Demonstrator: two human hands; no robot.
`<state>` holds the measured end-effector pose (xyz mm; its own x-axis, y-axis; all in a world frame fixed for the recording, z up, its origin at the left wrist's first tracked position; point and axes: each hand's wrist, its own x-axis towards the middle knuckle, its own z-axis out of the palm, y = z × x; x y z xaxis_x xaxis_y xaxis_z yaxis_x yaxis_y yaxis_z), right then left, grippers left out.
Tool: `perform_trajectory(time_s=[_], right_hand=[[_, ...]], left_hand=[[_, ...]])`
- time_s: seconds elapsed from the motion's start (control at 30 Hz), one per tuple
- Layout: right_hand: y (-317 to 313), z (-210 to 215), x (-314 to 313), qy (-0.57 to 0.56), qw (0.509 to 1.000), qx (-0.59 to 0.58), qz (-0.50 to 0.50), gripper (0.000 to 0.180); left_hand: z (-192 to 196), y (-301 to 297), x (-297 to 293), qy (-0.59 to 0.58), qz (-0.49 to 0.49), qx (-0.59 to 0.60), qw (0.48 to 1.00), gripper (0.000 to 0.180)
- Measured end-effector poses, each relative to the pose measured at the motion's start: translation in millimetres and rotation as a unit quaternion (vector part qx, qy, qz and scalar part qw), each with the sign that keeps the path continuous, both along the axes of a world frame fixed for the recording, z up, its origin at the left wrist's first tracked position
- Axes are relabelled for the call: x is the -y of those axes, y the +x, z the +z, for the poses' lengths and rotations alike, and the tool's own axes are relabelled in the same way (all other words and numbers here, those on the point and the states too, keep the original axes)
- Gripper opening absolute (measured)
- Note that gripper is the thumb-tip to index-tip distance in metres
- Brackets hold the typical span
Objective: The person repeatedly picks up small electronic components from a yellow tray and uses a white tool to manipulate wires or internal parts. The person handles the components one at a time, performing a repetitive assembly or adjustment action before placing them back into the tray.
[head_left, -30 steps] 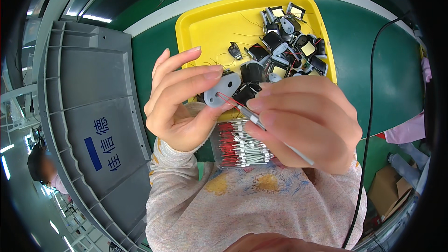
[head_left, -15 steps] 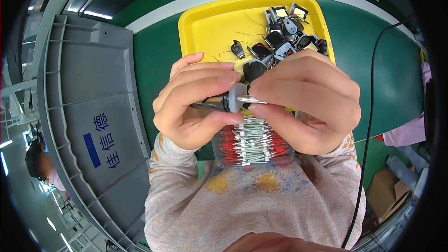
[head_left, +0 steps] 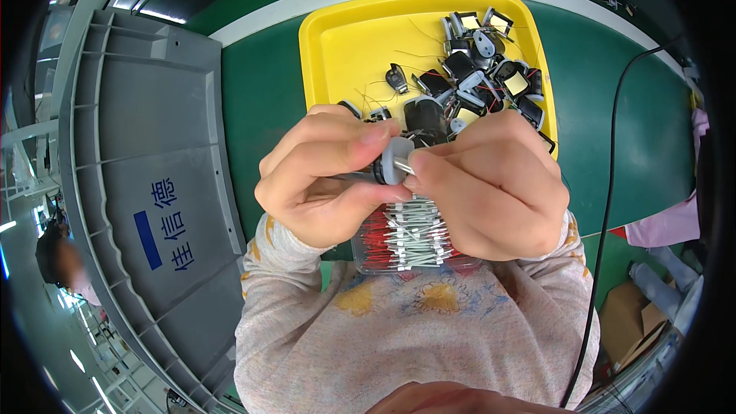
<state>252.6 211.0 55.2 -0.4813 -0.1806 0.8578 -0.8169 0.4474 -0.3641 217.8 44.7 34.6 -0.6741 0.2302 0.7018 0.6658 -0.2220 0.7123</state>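
- Over the green bench, held close: left hand (head_left: 322,184) pinches one small grey-flanged part (head_left: 392,161); right hand (head_left: 491,184) pinches one thin metal pin (head_left: 404,166) at its centre.
- Progress, judged: pin looks started, not seated; this piece is unfinished.
- Yellow tray (head_left: 345,38): roughly a dozen similar black parts (head_left: 475,77) heaped, exact count unclear.
- Below the hands: bundle of red-and-silver pins (head_left: 406,238), dozens, too many to count.

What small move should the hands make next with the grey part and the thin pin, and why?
Probably push the pin further in. The right hand pinches it at the centre of the grey round part, which the left hand grips; some pin still shows outside.
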Motion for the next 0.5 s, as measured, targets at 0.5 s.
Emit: perform_trajectory(time_s=[0.5], right_hand=[[-15.8, 3.5, -4.1, -0.094, 0.976, 0.187, 0.056, 0.016]], left_hand=[[16.7, -1.8, 2.4, -0.106, 0.036, 0.083, 0.99, 0.04]])
